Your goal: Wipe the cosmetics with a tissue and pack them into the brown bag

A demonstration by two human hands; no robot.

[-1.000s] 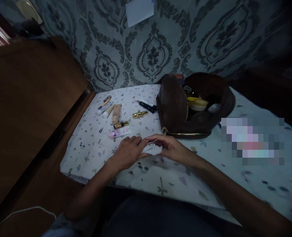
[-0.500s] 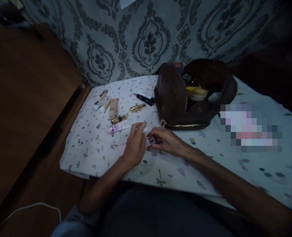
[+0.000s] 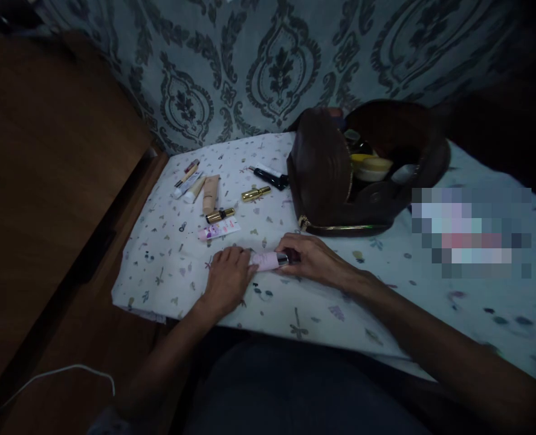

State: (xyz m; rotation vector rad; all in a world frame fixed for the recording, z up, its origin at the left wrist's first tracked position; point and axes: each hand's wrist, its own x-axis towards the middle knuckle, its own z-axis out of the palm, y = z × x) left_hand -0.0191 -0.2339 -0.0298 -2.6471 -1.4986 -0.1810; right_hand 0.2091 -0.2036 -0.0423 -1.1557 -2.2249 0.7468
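The left hand [image 3: 229, 278] reaches in palm down, fingers together over one end of the pink tube [image 3: 265, 261], its grip's closure hard to tell; the right hand [image 3: 310, 260] comes in sideways, its grip closed round the silver-capped end; the tube lies near the bench's [image 3: 268, 323] front edge; the open brown bag [image 3: 324, 175] stands beyond the right hand, towards the back edge.

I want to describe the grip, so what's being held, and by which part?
A pink tube: left hand on its plain end, right hand at its silvery, dark-tipped end.
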